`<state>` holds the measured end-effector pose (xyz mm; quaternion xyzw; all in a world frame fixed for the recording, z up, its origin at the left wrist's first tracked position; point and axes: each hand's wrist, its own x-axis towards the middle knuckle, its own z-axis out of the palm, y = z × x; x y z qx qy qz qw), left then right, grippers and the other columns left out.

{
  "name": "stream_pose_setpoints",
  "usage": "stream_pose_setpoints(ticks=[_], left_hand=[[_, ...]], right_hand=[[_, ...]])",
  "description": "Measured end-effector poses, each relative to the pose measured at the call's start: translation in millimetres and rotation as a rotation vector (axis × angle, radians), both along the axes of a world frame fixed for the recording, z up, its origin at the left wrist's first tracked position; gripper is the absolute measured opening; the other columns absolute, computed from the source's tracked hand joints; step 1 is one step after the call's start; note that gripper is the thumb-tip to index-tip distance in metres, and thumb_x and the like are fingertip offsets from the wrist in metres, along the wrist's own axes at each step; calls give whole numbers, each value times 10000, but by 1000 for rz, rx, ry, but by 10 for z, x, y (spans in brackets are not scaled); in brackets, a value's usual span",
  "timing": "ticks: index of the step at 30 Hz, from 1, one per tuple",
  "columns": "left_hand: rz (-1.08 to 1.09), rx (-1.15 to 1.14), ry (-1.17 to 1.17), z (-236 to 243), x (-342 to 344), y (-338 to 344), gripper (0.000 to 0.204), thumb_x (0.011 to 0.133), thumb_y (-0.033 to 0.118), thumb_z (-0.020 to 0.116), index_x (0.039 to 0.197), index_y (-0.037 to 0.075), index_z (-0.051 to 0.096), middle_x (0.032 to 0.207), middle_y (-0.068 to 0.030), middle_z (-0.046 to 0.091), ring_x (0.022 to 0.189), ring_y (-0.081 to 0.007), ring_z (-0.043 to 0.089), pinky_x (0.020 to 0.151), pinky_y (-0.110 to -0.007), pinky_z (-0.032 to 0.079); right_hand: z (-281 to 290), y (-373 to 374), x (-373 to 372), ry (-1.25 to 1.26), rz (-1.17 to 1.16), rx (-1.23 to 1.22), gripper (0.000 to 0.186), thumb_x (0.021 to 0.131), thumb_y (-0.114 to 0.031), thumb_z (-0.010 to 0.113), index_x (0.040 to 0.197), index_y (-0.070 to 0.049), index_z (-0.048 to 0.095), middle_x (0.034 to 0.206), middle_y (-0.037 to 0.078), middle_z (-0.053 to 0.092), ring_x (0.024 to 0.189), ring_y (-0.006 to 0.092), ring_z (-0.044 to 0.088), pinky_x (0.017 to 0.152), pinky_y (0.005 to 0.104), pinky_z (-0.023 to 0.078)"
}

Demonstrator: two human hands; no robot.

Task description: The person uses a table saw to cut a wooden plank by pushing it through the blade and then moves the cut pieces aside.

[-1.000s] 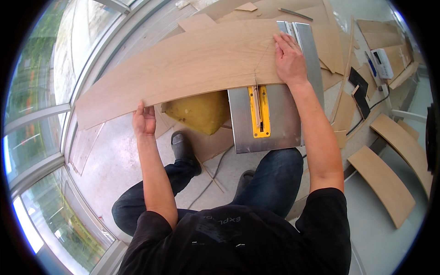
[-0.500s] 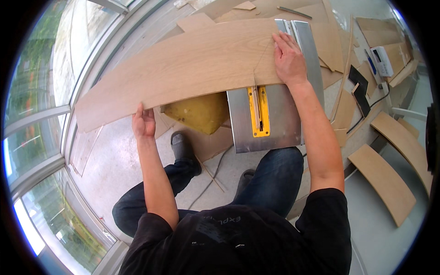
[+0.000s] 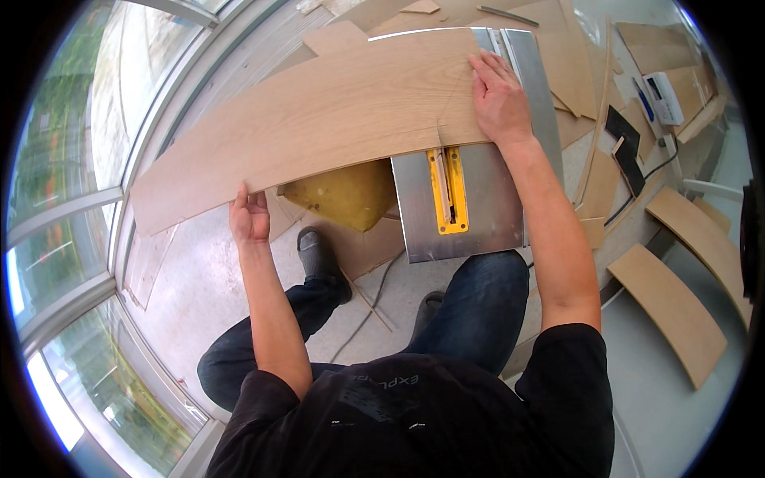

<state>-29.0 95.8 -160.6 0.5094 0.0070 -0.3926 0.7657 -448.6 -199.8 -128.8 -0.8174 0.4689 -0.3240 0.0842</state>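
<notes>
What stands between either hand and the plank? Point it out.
Nothing visible does: the left hand holds the plank by its near edge, and the right hand rests on its right end. The yellow insert shows between the two arms, blocking neither hand.

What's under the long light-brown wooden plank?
Right end: silver rectangular metal saw table. Near edge: part of a yellow, bulky object. The plank hides parts of both.
</notes>
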Motion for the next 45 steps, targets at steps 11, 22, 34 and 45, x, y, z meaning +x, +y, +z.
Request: stream_pose_setpoints(ticks=[11,22,34,45], left_hand=[[-4,-22,12,-36,20,54,307,1031,56,532,1333,9,507,1307,-146,625,1181,-277,638,1008,-398,572],[-1,-32,-32,-25,-41,-3,314,1030,49,525,1342,23,505,1322,-143,616,1182,-266,638,996,-398,580],[9,-141,64,-112,429,-827,268,1008,22,548,1275,28,556,1258,-113,641,1145,-246,630,1017,-404,545],[-24,-167,139,182,179,-997,308,1006,51,570,1311,9,562,1308,-128,637,1197,-282,618,1047,-414,532]], right_hand=[[-32,8,-12,-21,20,-21,299,982,-172,551,1229,-61,679,1339,168,630,1286,350,553,1091,422,447],[-35,-5,-20,-23,21,-21,297,976,-146,549,1231,-55,673,1316,182,639,1275,364,558,1078,431,458],[-77,-900,421,-15,16,115,342,1019,-211,478,1285,-80,648,1420,171,572,1347,358,492,1126,435,405],[105,-1000,181,-463,9,585,430,970,-210,609,1370,-55,587,1389,165,610,1237,276,609,1035,374,474]])
